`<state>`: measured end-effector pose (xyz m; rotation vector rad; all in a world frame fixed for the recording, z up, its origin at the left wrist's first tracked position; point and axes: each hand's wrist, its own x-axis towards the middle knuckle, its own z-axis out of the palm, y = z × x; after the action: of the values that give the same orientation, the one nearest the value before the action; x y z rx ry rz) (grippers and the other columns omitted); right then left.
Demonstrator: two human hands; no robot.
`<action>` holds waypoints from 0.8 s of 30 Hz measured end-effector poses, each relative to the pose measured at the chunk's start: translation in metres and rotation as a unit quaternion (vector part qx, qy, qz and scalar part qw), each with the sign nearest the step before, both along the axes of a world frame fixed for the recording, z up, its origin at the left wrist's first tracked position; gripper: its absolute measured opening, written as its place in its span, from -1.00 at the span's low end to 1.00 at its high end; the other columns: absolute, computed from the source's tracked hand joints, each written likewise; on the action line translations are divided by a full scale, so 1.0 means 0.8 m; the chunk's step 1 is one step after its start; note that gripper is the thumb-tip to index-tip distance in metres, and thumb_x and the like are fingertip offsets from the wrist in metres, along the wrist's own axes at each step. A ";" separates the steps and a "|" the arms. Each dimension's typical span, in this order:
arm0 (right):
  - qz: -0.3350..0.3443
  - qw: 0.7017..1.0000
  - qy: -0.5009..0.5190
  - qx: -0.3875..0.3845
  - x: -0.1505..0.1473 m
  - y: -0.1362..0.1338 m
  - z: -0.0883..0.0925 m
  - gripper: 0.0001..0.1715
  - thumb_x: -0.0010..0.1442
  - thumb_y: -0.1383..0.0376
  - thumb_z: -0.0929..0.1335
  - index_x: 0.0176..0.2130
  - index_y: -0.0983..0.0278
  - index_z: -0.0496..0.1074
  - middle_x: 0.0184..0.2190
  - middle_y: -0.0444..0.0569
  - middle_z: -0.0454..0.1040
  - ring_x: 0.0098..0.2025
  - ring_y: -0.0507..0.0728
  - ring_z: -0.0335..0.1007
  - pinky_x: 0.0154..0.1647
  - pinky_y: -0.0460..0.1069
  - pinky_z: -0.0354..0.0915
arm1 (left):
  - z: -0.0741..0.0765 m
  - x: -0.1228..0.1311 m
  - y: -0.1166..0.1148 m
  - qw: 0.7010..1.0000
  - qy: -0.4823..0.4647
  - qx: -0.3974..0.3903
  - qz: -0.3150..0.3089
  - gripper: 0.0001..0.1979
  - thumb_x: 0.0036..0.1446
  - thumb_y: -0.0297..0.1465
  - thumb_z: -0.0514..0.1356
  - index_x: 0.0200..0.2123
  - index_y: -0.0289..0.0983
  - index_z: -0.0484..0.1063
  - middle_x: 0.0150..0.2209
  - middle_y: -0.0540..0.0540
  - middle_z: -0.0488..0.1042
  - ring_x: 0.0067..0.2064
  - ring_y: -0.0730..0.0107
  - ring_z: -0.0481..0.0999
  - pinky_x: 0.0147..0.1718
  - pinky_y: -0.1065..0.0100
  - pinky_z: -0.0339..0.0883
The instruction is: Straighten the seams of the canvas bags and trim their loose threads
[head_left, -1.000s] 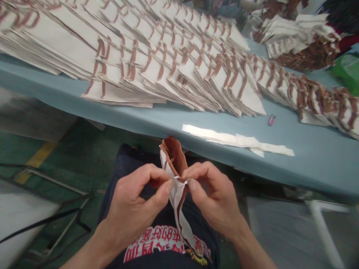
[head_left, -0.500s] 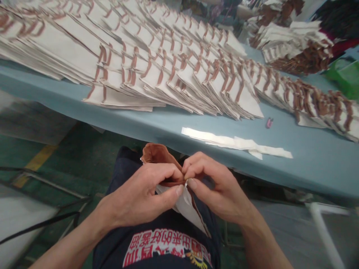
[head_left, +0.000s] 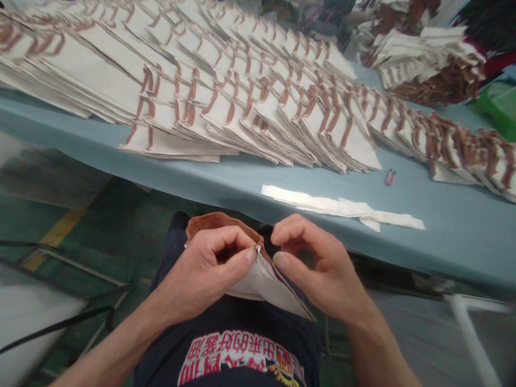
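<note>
A small white cloth bag (head_left: 266,287) with a brown lining and brown trim lies over my lap, below the table's front edge. My left hand (head_left: 201,277) is closed, pinching the bag's corner between thumb and fingers. My right hand (head_left: 322,269) sits just to the right of that corner with its fingers curled and slightly apart from the cloth; its thumb tip is close to the bag's edge.
A blue-grey table (head_left: 443,236) runs across the view. Overlapping rows of flat white bags with brown handles (head_left: 242,97) cover it. White cloth strips (head_left: 342,207) and a small pink object (head_left: 390,176) lie near the front edge. A heap of bags (head_left: 427,54) sits at back right.
The bag has turned from hanging upright between both hands to lying flatter on my lap. My right hand has come off the corner and moved slightly right; my left still pinches it.
</note>
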<state>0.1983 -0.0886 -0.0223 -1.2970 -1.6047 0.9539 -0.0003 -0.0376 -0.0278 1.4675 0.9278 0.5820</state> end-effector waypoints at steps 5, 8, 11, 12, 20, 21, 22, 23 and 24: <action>-0.011 0.993 -0.119 0.016 -0.007 -0.009 0.004 -0.94 0.31 0.32 0.42 -0.27 0.24 0.49 -0.37 -0.12 0.55 -0.38 0.04 0.43 -0.35 -0.06 0.31 | 0.001 0.001 -0.002 1.000 0.003 0.013 0.009 -0.78 0.24 -0.37 0.21 -0.44 -0.30 0.54 -0.38 -0.03 0.55 -0.37 0.44 0.48 -0.44 0.50 0.31; -0.025 0.989 -0.145 0.022 -0.011 -0.009 0.000 -0.92 0.31 0.37 0.40 -0.28 0.23 0.50 -0.39 -0.13 0.56 -0.39 0.05 0.46 -0.35 -0.05 0.32 | -0.002 0.000 -0.005 1.000 0.014 0.025 0.012 -0.79 0.25 -0.39 0.21 -0.43 -0.29 0.55 -0.37 -0.03 0.56 -0.37 0.43 0.50 -0.43 0.50 0.32; -0.033 0.989 -0.144 0.023 -0.014 -0.007 -0.004 -0.92 0.31 0.38 0.39 -0.26 0.22 0.51 -0.38 -0.12 0.58 -0.37 0.06 0.49 -0.32 -0.05 0.35 | -0.003 -0.001 -0.006 0.999 0.023 0.029 0.014 -0.79 0.26 -0.39 0.20 -0.41 -0.29 0.57 -0.40 -0.03 0.57 -0.39 0.43 0.50 -0.45 0.50 0.32; -0.035 0.990 -0.136 0.019 -0.015 -0.007 -0.005 -0.93 0.31 0.37 0.40 -0.24 0.22 0.52 -0.36 -0.11 0.60 -0.36 0.06 0.50 -0.30 -0.05 0.36 | -0.004 -0.001 -0.006 0.999 0.024 0.031 0.013 -0.79 0.26 -0.38 0.20 -0.40 -0.29 0.58 -0.41 -0.02 0.57 -0.40 0.43 0.49 -0.46 0.50 0.31; -0.028 0.994 0.040 -0.094 -0.015 -0.008 -0.012 -0.87 0.35 0.27 0.38 -0.25 0.24 0.51 -0.39 -0.11 0.56 -0.40 0.04 0.44 -0.37 -0.09 0.35 | -0.004 -0.003 -0.004 0.996 0.020 0.081 -0.010 -0.80 0.26 -0.43 0.17 -0.34 -0.27 0.61 -0.36 -0.04 0.62 -0.35 0.40 0.55 -0.40 0.50 0.37; -0.035 0.993 0.047 -0.101 -0.016 -0.008 -0.014 -0.88 0.34 0.27 0.39 -0.27 0.25 0.50 -0.40 -0.12 0.54 -0.41 0.03 0.42 -0.39 -0.09 0.34 | -0.005 -0.004 -0.004 0.997 0.018 0.080 -0.015 -0.80 0.26 -0.42 0.17 -0.34 -0.27 0.61 -0.37 -0.03 0.62 -0.34 0.40 0.55 -0.39 0.50 0.37; -0.042 0.992 0.049 -0.105 -0.017 -0.009 -0.014 -0.89 0.31 0.27 0.40 -0.28 0.25 0.49 -0.42 -0.13 0.52 -0.42 0.03 0.40 -0.41 -0.10 0.33 | -0.006 -0.005 -0.004 0.997 0.015 0.076 -0.019 -0.80 0.26 -0.42 0.17 -0.33 -0.27 0.60 -0.37 -0.03 0.61 -0.34 0.40 0.54 -0.40 0.50 0.36; -0.047 0.992 0.050 -0.109 -0.018 -0.009 -0.015 -0.90 0.29 0.27 0.41 -0.29 0.25 0.48 -0.42 -0.13 0.51 -0.43 0.02 0.39 -0.42 -0.10 0.31 | -0.007 -0.005 -0.004 0.997 0.011 0.069 -0.022 -0.80 0.27 -0.41 0.17 -0.33 -0.27 0.60 -0.38 -0.02 0.60 -0.35 0.41 0.53 -0.40 0.49 0.35; -0.049 0.991 0.051 -0.116 -0.019 -0.008 -0.014 -0.90 0.28 0.28 0.41 -0.30 0.25 0.48 -0.43 -0.13 0.50 -0.44 0.02 0.38 -0.43 -0.11 0.30 | -0.008 -0.006 -0.004 0.998 0.005 0.061 -0.025 -0.79 0.27 -0.40 0.16 -0.33 -0.27 0.60 -0.39 -0.02 0.59 -0.36 0.41 0.51 -0.40 0.49 0.34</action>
<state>0.1830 -0.0953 -0.0339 -1.4446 -1.3707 1.1525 -0.0051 -0.0410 -0.0340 1.6002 0.8734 0.6040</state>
